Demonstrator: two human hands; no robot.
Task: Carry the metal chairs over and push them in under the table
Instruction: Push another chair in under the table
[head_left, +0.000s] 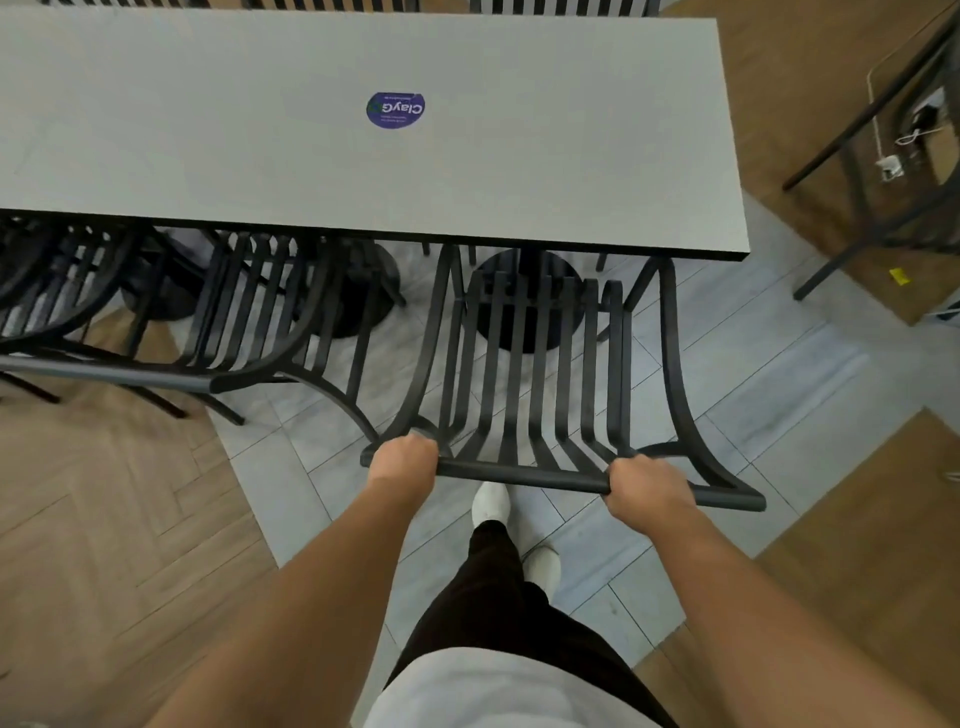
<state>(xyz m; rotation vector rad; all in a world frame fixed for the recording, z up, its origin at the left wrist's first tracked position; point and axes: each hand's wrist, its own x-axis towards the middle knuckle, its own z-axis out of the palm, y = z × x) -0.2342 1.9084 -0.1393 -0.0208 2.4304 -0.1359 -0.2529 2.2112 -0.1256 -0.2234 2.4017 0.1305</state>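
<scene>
While gripping the top bar (519, 475) of a black metal chair (524, 364), both hands curled tight around it: left hand (402, 460) near the bar's left end, right hand (647, 486) toward its right end, knuckles up, fingers wrapped under and out of sight. Chair facing the table (467, 156), its slatted back rising toward the camera, its seat slats running forward and partly under the near edge of the grey tabletop. Front of the seat hidden below that edge; cannot tell how far in. Black round table base (524, 296) visible through the slats, on the pale tiled floor (753, 364).

To the left, a second chair (260, 306) of the same kind, seat under the tabletop, its back just beside the held chair. Further left, a third chair (47, 291), also tucked under. Another round base (363, 291) between them, below the table.

On the tabletop, a round purple sticker (396, 109) with white lettering, upside down from this view. Along the far edge of the table, tops of more slatted chair backs (561, 6).

Below the hands, two white shoes (491, 501) on the tiles, a dark trouser leg (498, 597), a white shirt hem (493, 691). Wood-pattern flooring (104, 519) at both sides. At upper right, dark legs of another frame (872, 156) and a white cable (878, 130) on the floor.
</scene>
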